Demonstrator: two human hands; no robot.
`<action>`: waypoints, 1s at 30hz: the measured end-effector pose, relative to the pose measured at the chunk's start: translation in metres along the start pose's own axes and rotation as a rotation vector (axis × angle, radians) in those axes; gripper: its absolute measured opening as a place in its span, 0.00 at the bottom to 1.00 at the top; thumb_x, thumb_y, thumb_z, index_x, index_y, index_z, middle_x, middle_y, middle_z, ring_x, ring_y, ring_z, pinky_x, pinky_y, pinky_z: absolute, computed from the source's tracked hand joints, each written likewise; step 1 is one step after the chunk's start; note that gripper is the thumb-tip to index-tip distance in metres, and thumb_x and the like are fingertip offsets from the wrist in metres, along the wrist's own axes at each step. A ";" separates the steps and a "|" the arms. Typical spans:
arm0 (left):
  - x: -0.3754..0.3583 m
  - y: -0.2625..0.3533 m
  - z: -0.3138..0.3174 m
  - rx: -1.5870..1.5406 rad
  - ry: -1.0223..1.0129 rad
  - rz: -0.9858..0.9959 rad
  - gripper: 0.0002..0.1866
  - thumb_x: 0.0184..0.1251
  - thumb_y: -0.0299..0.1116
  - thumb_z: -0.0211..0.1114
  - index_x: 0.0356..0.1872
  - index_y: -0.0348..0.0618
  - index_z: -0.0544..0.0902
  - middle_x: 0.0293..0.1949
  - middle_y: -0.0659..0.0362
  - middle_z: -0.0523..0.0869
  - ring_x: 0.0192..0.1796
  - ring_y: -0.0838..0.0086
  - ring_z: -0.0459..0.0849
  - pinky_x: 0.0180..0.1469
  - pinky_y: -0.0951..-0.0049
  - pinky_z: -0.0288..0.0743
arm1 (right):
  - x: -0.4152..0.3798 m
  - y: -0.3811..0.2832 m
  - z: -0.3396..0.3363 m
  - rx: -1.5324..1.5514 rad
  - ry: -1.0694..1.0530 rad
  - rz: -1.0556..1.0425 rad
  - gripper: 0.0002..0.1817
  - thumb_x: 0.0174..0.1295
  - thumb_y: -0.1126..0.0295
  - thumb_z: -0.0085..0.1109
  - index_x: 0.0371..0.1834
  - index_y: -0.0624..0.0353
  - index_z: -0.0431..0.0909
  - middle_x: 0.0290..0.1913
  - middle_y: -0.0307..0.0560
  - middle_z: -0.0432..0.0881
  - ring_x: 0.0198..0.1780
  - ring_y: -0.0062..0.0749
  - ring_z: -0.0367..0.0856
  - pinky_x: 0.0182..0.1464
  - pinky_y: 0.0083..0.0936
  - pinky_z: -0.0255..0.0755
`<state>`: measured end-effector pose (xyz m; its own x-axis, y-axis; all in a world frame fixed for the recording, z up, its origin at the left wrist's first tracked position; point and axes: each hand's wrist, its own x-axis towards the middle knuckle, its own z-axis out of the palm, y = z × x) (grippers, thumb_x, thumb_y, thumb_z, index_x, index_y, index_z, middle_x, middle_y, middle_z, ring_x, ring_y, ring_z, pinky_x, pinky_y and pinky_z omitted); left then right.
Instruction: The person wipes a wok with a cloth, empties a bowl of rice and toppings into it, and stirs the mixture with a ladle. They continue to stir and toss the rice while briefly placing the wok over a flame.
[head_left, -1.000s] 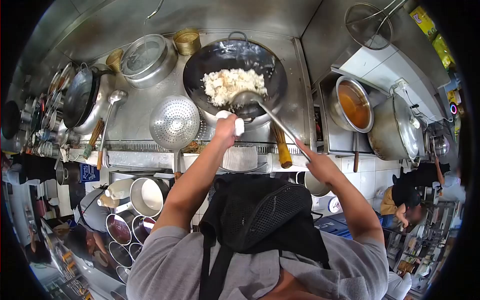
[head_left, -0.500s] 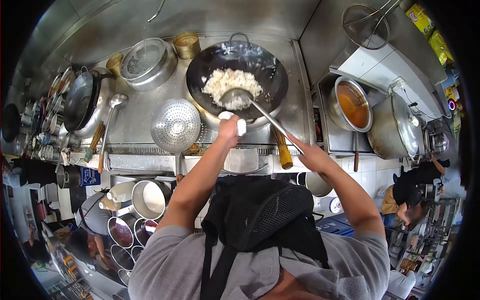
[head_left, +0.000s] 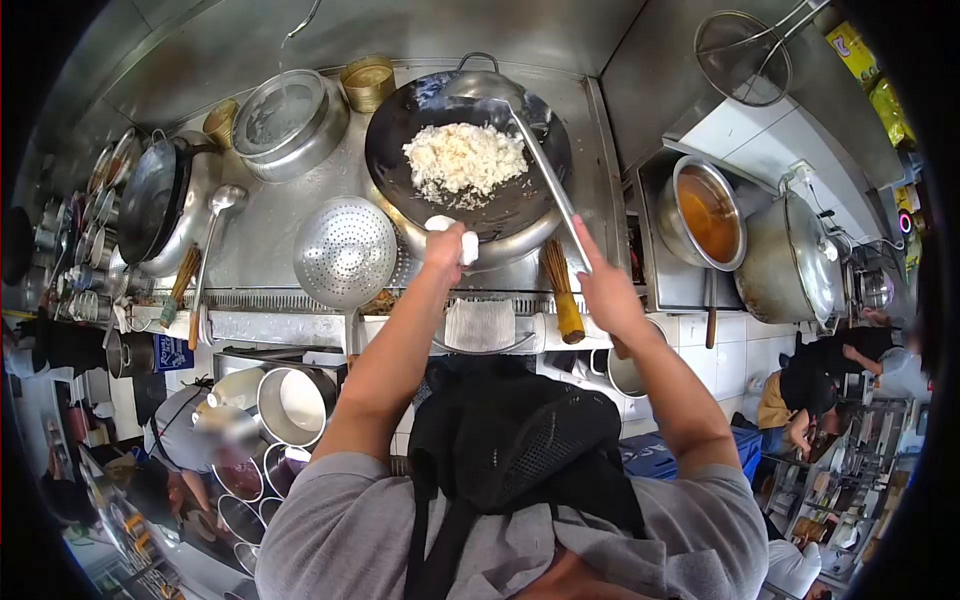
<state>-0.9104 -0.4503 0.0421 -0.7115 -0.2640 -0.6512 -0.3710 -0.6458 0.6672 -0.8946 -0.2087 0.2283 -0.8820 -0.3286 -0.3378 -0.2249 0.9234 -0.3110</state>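
Stovetop (head_left: pixel 268 222) partly hidden beneath wok (head_left: pixel 391 165)

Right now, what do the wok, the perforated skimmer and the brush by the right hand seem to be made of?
Wok: probably seasoned iron or carbon steel; its inside looks black with slight sheen.
Perforated skimmer: bare silvery metal, likely stainless steel, judging by its bright reflections.
Brush: thin brown bristles, perhaps split bamboo; the yellow handle could be plastic or tape.
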 end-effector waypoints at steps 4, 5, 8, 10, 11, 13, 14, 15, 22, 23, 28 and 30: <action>0.016 -0.010 -0.006 0.067 -0.013 0.039 0.09 0.65 0.34 0.59 0.43 0.45 0.75 0.31 0.58 0.82 0.27 0.69 0.82 0.24 0.64 0.75 | 0.060 0.011 0.054 -0.313 -0.190 -0.018 0.49 0.61 0.78 0.49 0.79 0.26 0.35 0.41 0.66 0.83 0.44 0.56 0.84 0.47 0.46 0.76; 0.013 -0.011 -0.004 0.065 -0.009 0.055 0.09 0.65 0.34 0.59 0.44 0.44 0.75 0.31 0.58 0.82 0.28 0.69 0.82 0.25 0.64 0.76 | 0.061 0.015 0.060 -0.312 -0.197 -0.016 0.49 0.61 0.78 0.49 0.79 0.26 0.35 0.41 0.66 0.83 0.44 0.56 0.84 0.47 0.46 0.76; 0.010 -0.010 -0.011 -0.004 -0.035 0.090 0.09 0.66 0.32 0.58 0.42 0.41 0.74 0.31 0.57 0.81 0.28 0.68 0.82 0.25 0.64 0.77 | 0.056 0.044 0.084 0.031 -0.114 -0.239 0.42 0.67 0.70 0.51 0.80 0.31 0.40 0.47 0.60 0.83 0.43 0.49 0.84 0.46 0.43 0.76; -0.006 -0.005 -0.016 -0.134 -0.015 0.167 0.08 0.66 0.29 0.58 0.42 0.39 0.74 0.31 0.56 0.81 0.28 0.68 0.82 0.26 0.65 0.78 | 0.025 0.077 0.085 0.489 -0.225 -0.222 0.37 0.70 0.65 0.50 0.80 0.37 0.45 0.44 0.56 0.83 0.42 0.44 0.83 0.44 0.40 0.76; -0.019 -0.003 -0.019 -0.126 -0.009 0.176 0.08 0.66 0.29 0.58 0.42 0.39 0.74 0.31 0.56 0.81 0.28 0.68 0.82 0.26 0.65 0.78 | 0.010 0.094 0.085 0.934 -0.327 -0.199 0.34 0.72 0.59 0.49 0.79 0.44 0.49 0.42 0.51 0.82 0.40 0.38 0.82 0.42 0.36 0.76; -0.048 -0.011 -0.027 -0.183 0.028 0.234 0.09 0.62 0.27 0.59 0.42 0.38 0.74 0.32 0.56 0.81 0.29 0.68 0.82 0.26 0.67 0.77 | -0.030 0.147 0.108 1.496 -0.490 0.070 0.28 0.74 0.53 0.46 0.71 0.58 0.63 0.37 0.45 0.80 0.38 0.31 0.80 0.38 0.30 0.75; -0.056 -0.024 -0.038 -0.170 0.040 0.258 0.09 0.61 0.26 0.59 0.42 0.39 0.73 0.32 0.57 0.80 0.30 0.69 0.82 0.28 0.68 0.76 | -0.047 0.177 0.124 1.493 -0.598 0.178 0.26 0.74 0.54 0.46 0.67 0.60 0.66 0.37 0.46 0.80 0.36 0.31 0.81 0.37 0.29 0.75; -0.065 -0.038 -0.049 -0.156 0.051 0.281 0.09 0.60 0.25 0.59 0.41 0.40 0.73 0.32 0.58 0.79 0.31 0.71 0.81 0.29 0.69 0.76 | -0.060 0.206 0.143 1.484 -0.704 0.288 0.25 0.74 0.54 0.46 0.62 0.63 0.70 0.36 0.46 0.80 0.35 0.32 0.81 0.36 0.27 0.75; -0.142 -0.070 -0.113 -0.060 0.289 0.267 0.12 0.55 0.26 0.60 0.42 0.41 0.73 0.31 0.59 0.78 0.29 0.72 0.79 0.27 0.70 0.76 | -0.033 0.297 0.306 0.867 -0.664 0.621 0.20 0.73 0.59 0.46 0.62 0.58 0.70 0.33 0.50 0.82 0.27 0.35 0.83 0.30 0.35 0.78; -0.149 -0.070 -0.126 -0.052 0.300 0.228 0.12 0.55 0.26 0.60 0.42 0.41 0.73 0.31 0.58 0.78 0.28 0.72 0.79 0.26 0.70 0.76 | -0.014 0.297 0.326 0.785 -0.609 0.634 0.21 0.73 0.59 0.47 0.62 0.59 0.70 0.35 0.51 0.82 0.27 0.35 0.84 0.30 0.36 0.79; -0.168 -0.072 -0.155 -0.050 0.327 0.150 0.10 0.59 0.30 0.61 0.40 0.41 0.73 0.28 0.59 0.78 0.24 0.73 0.79 0.23 0.72 0.75 | 0.072 0.343 0.446 0.164 -0.734 0.079 0.28 0.67 0.62 0.43 0.70 0.57 0.65 0.66 0.53 0.73 0.68 0.45 0.70 0.70 0.39 0.62; -0.166 -0.076 -0.158 -0.025 0.348 0.163 0.10 0.59 0.30 0.61 0.40 0.42 0.73 0.28 0.60 0.78 0.23 0.73 0.78 0.23 0.72 0.75 | 0.078 0.326 0.448 0.126 -0.632 0.082 0.25 0.66 0.66 0.46 0.67 0.55 0.67 0.53 0.50 0.79 0.47 0.37 0.76 0.46 0.34 0.70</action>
<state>-0.6694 -0.4703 0.0423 -0.5131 -0.5891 -0.6243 -0.2521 -0.5918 0.7656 -0.8516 -0.0220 -0.2977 -0.4721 -0.3471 -0.8104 -0.0833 0.9327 -0.3510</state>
